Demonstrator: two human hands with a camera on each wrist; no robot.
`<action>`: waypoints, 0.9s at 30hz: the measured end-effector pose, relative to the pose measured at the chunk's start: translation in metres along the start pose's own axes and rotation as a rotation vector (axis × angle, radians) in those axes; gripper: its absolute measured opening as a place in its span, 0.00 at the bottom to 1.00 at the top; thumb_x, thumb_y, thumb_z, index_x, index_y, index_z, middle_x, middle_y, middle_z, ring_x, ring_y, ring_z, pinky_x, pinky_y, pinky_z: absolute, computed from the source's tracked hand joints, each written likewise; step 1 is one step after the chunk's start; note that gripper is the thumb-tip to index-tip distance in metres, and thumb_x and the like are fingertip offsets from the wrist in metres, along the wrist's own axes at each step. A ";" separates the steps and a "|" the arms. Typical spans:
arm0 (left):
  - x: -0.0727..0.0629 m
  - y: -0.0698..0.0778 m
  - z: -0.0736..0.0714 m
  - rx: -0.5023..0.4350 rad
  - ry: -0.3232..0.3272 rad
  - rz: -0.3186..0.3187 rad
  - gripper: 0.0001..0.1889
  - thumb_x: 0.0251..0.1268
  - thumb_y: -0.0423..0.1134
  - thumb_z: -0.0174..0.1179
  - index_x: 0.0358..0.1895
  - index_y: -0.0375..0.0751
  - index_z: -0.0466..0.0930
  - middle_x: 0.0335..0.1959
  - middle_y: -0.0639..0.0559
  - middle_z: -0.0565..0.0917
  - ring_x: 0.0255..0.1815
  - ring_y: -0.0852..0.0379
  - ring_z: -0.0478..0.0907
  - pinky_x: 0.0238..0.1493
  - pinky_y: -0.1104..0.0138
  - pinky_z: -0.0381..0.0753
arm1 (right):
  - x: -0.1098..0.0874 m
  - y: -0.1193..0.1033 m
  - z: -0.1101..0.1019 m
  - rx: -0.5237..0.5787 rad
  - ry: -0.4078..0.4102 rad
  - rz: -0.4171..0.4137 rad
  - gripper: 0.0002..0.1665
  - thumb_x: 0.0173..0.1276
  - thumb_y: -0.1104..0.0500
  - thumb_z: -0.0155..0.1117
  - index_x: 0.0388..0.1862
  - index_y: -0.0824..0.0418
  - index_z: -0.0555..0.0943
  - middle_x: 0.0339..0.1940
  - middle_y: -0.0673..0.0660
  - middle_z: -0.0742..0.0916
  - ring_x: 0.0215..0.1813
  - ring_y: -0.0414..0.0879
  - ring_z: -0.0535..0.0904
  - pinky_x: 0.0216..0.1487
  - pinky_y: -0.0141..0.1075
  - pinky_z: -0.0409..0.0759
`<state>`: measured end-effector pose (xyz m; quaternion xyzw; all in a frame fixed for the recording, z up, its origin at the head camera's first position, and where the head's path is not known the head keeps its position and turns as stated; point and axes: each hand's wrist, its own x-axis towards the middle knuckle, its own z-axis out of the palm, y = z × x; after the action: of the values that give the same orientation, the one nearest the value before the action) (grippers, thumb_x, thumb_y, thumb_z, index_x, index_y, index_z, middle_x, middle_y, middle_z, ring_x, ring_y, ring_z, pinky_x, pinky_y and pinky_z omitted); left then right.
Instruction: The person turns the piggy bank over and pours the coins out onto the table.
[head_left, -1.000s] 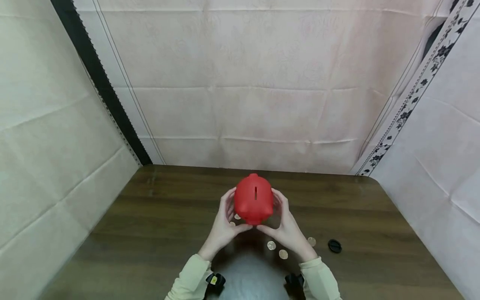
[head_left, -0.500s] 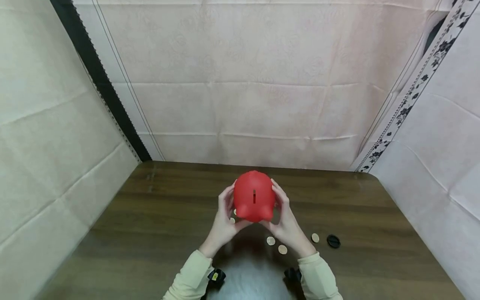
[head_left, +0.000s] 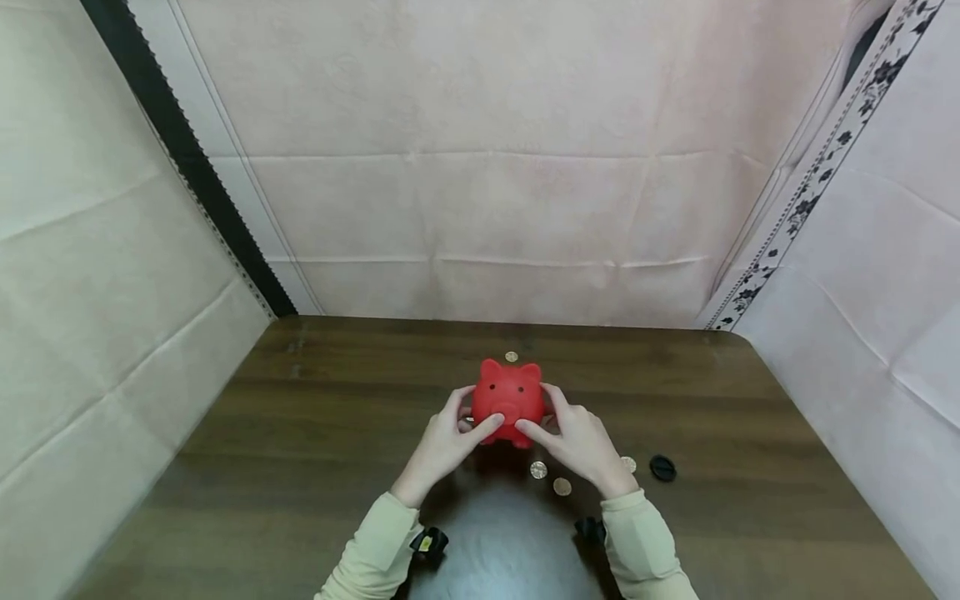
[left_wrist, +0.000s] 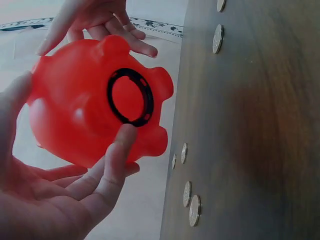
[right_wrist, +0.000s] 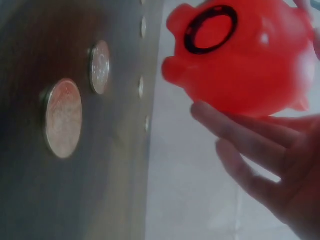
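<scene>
A red piggy bank (head_left: pixel 507 402) is held off the table between both hands, its face and ears turned toward the head camera. My left hand (head_left: pixel 444 447) grips its left side, thumb beside the snout. On the opposite side my right hand (head_left: pixel 582 440) holds it, thumb also at the front. In the left wrist view the underside shows stubby feet and a black ring (left_wrist: pixel 111 95) with red inside it. One left fingertip lies close to this ring. The right wrist view shows the right fingers (right_wrist: pixel 250 142) along the piggy bank's flank.
On the brown wooden table (head_left: pixel 315 467) lie several coins, among them one coin (head_left: pixel 538 470) before the piggy bank and another coin (head_left: pixel 512 357) behind it. A round black plug (head_left: pixel 663 467) lies to the right. White cloth (head_left: pixel 480 208) hangs around the table.
The piggy bank has tilted: its slotted top faced the head camera earlier, and now its face shows. Both thumbs now lie on its front. A coin behind it has come into view.
</scene>
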<state>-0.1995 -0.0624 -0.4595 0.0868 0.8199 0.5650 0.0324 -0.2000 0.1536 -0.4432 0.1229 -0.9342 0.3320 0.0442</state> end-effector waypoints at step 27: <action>0.046 0.028 0.057 0.094 -0.195 0.268 0.51 0.50 0.37 0.73 0.75 0.60 0.50 0.65 0.42 0.73 0.61 0.44 0.75 0.57 0.52 0.79 | -0.006 0.044 -0.048 -0.047 0.053 -0.140 0.51 0.51 0.55 0.79 0.70 0.66 0.64 0.57 0.64 0.84 0.55 0.57 0.83 0.54 0.53 0.81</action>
<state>-0.2332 0.0075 -0.4520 0.2512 0.8193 0.5144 0.0318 -0.2060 0.2179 -0.4342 0.1780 -0.9294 0.3092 0.0948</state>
